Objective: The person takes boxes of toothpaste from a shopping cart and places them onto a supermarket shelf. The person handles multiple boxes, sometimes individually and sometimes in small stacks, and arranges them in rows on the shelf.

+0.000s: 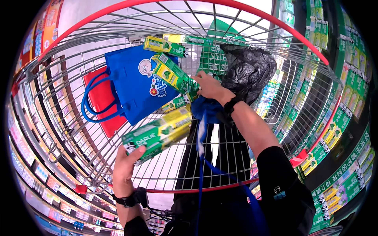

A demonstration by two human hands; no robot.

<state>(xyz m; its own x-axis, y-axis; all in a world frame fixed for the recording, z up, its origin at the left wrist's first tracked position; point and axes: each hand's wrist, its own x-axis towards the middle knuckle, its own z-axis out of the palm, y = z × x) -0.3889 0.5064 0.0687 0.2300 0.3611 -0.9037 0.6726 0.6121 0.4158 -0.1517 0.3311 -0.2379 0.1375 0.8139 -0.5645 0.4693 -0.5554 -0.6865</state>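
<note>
My left hand (127, 159) holds a bundle of green and yellow Darlie toothpaste boxes (159, 134) by one end, above the wire shopping cart (165, 180). The boxes look slightly blurred. Inside the cart my right hand (209, 85) has its fingers curled at the end of another Darlie toothpaste box (169, 73), which lies slanted across a blue bag (130, 70). Part of that end is hidden by the fingers. A smaller toothpaste box (177, 103) lies just below it. Further up are a yellow and green box (164, 46) and one more toothpaste box (186, 39).
A black plastic bag (248, 70) sits in the cart right of my right hand. Under the blue bag shows a red flat thing (100, 97). A blue strap (201, 165) hangs before me. Stocked shelves (336, 177) flank the cart; its red rim (141, 3) curves around.
</note>
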